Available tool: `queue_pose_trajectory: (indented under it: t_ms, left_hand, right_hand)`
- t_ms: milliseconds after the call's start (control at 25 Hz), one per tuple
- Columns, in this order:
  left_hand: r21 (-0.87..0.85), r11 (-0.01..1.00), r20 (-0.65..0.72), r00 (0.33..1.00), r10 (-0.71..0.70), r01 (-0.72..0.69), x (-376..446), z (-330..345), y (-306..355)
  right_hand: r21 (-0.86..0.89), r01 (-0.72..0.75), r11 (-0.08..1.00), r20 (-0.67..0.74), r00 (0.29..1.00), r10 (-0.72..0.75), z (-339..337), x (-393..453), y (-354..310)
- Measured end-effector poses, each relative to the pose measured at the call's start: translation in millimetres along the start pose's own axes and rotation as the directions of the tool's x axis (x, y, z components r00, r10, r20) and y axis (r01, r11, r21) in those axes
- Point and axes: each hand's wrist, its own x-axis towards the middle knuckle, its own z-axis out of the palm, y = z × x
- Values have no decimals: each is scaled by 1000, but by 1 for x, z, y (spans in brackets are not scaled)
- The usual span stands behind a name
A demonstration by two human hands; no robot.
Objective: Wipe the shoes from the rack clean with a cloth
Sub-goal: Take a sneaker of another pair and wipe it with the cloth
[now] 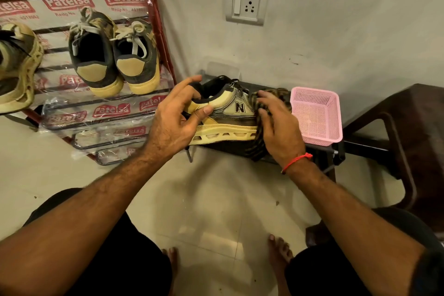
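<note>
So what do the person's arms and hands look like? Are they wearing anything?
Both forearms are bare and hairy, with no sleeves or gloves. The left hand wears nothing. The right hand has a thin red thread bracelet, knotted, around its wrist.

You are holding the sneaker (228,113) on the dark surface (264,90), your left hand (177,118) pinching its heel while your right hand (276,122) is pressing the striped cloth (276,96) over its toe. Just beside the sneaker's toe the pink basket (317,115) is sitting; beyond its heel the rack (153,2) is carrying a pair of shoes (113,53).
</note>
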Motion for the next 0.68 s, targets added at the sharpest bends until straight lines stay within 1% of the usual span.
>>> queue_pose_trajectory:
  t_ms: [80,120,200,240,280,360,440,480,520,560,600,640,680]
  left_hand:
    - [18,999,12,999,50,-50,-3,5,1]
    - [11,997,19,997,70,-71,-4,7,1]
    - [-20,993,26,993,116,-115,-5,7,3]
    - [-27,989,21,989,143,-143,-5,6,4]
    - [-24,986,19,986,167,-167,-5,5,5]
    - [-1,979,27,979,204,-204,-4,2,6]
    - [20,968,61,967,249,-250,-6,4,7]
    - [24,961,84,958,273,-275,-6,4,6]
    - [21,956,104,951,290,-294,-6,3,5]
    - [16,953,117,947,298,-302,-5,2,4]
    - [10,952,123,945,302,-306,-3,0,3]
    - [6,951,123,944,305,-308,-2,-3,2]
    - [4,950,120,944,309,-311,0,-6,0]
  right_hand:
    - [105,163,981,45,985,-168,13,-15,-27]
    - [130,220,967,44,973,-228,17,-19,-34]
    - [92,269,959,18,962,-272,14,-16,-30]
    - [56,249,967,1,968,-250,8,-11,-23]
    - [31,195,980,-14,981,-195,3,-5,-16]
    - [-8,4,1000,-26,1000,-4,-10,8,-2]
    - [-19,-221,975,-3,975,221,-19,13,9]
    - [-1,-283,959,20,959,283,-22,13,13]
    - [28,-288,957,52,957,286,-26,14,17]
    - [61,-245,968,100,966,238,-30,14,19]
    - [96,-177,980,170,972,159,-35,17,20]
    - [136,-108,985,256,964,70,-40,19,22]
    - [185,-59,981,345,939,-8,-44,21,23]
